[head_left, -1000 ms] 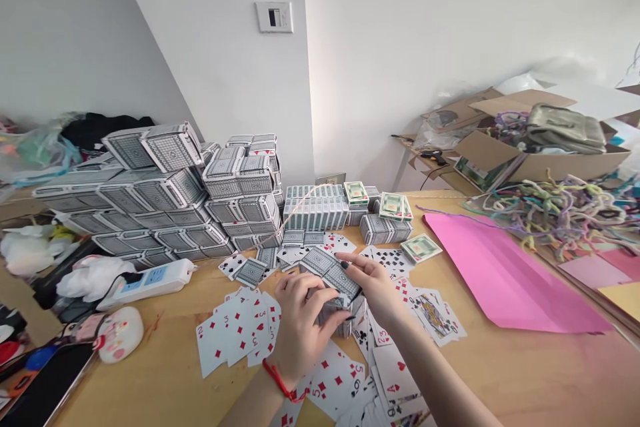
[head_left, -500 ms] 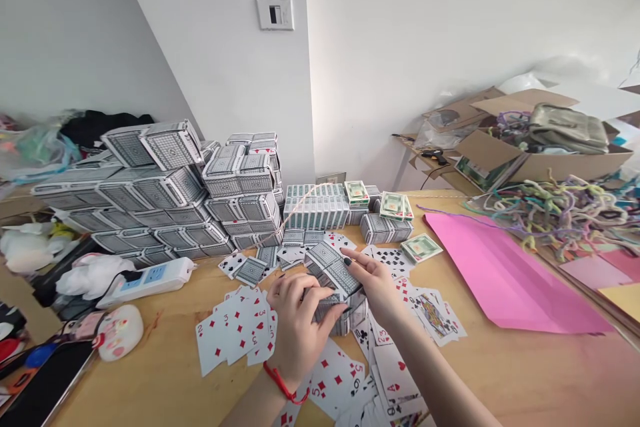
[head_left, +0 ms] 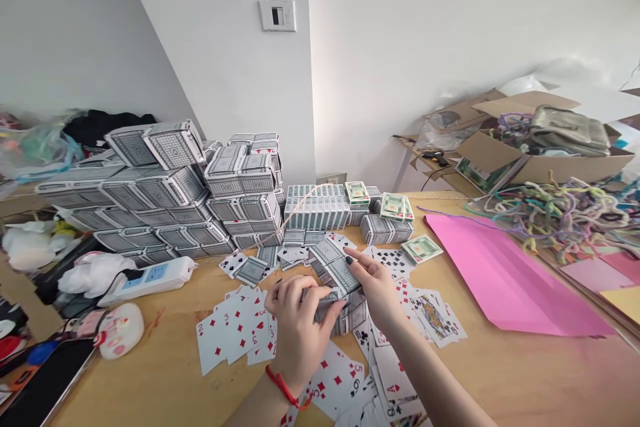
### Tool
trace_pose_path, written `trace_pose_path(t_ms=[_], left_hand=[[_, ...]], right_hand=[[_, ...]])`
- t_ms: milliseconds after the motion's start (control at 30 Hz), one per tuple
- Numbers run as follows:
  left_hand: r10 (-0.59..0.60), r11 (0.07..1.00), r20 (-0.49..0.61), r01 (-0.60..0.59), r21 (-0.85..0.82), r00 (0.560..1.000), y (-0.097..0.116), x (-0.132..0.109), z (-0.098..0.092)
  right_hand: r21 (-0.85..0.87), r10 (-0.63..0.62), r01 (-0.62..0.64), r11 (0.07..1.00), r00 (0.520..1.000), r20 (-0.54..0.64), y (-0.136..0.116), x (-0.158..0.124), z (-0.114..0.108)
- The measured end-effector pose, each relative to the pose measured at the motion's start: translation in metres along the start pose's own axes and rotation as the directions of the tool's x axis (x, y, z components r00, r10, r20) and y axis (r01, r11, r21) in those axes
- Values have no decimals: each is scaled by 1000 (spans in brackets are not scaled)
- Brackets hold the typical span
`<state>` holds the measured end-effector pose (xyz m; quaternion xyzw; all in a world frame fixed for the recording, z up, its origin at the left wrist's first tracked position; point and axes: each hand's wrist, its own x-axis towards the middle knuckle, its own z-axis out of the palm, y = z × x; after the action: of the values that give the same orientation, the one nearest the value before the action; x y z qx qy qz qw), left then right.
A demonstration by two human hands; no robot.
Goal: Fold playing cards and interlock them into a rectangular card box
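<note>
The flat, grey-and-white patterned playing-card panel (head_left: 337, 268) has turned slightly since a second earlier as the person's left hand (head_left: 296, 310) has eased a little leftward.

The left thumb and fingers curl around the near left side of the boxy, grey-and-white playing-card block (head_left: 353, 320) beneath it; the right hand (head_left: 379, 290) touches the panel's right edge, though whether it pinches cannot be told. The block sits among loose, white face-up playing cards (head_left: 237, 327) on the pale wooden table (head_left: 505, 377). Tall stacks of grey-and-white card blocks (head_left: 175, 187) at far left appear complete; the one in hand looks unfinished, its panel apparently not flush, with the scattered cards outside any block.
</note>
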<state>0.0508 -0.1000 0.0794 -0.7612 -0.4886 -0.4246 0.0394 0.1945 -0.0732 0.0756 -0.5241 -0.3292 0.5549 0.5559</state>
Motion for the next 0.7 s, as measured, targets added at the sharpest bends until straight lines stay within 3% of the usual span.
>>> trace_pose_path(t_ms=[233,433,700], left_hand=[[59,994,32,-56,-89,998,-3,0,1],[110,975,-5,-109,-192,994,-8,-6,6],[87,960,-28,-91,-263,996,-9,-12,11]], right_hand=[[11,9,-10,1000,995,100,-1,0,-1],[26,13,-17,999,985,171,-2,-1,0],[39,12,-20,999,981,193,4,2,-1]])
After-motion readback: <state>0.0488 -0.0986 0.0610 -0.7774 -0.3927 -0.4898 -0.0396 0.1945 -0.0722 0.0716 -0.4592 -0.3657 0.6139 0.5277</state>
